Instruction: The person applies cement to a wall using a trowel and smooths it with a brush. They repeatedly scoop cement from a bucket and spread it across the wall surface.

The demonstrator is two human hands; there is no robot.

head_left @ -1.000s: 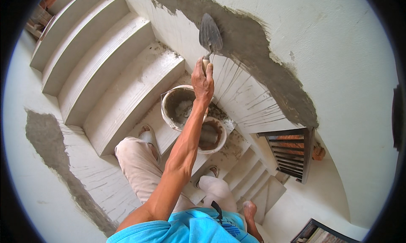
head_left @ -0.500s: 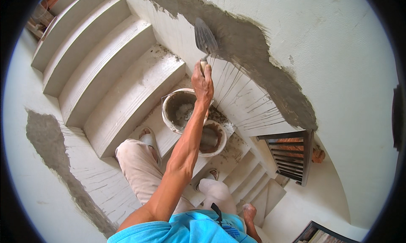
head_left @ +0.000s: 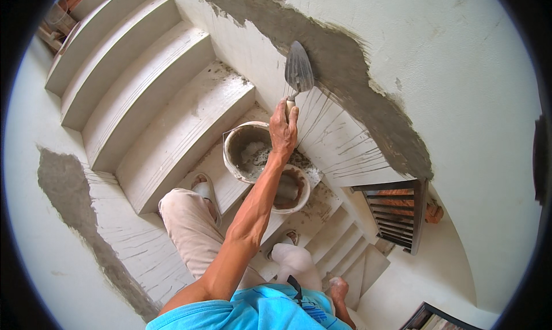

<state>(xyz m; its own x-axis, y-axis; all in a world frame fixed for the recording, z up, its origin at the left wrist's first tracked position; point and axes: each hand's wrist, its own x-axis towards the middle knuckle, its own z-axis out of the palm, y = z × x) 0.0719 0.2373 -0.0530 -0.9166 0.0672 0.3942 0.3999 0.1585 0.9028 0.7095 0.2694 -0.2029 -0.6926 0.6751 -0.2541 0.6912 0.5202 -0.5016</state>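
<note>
My left hand (head_left: 283,131) reaches forward, its fingers wrapped round the pale handle of a pointed trowel (head_left: 298,70). The trowel's grey metal blade lies over the lower edge of a rough band of grey mortar (head_left: 339,57) on the white wall; whether it presses on the wall is hard to tell. Below the forearm stands a white bucket (head_left: 233,162) with grey mortar inside, and next to it a smaller pail (head_left: 300,200) with dirty brownish walls, partly covered by the arm. My right hand (head_left: 338,287) hangs low beside my thigh, fingers curled in, with nothing seen in it.
Curved pale steps (head_left: 167,108) rise at the left, and narrower steps (head_left: 336,238) descend at the right. A dark slatted railing (head_left: 397,212) meets the wall. Another mortar patch (head_left: 66,186) marks the left wall. Mortar crumbs lie around the buckets.
My left hand and the trowel have moved to the right and down along the mortar band. The buckets stay in place, and my right hand has hardly shifted.
</note>
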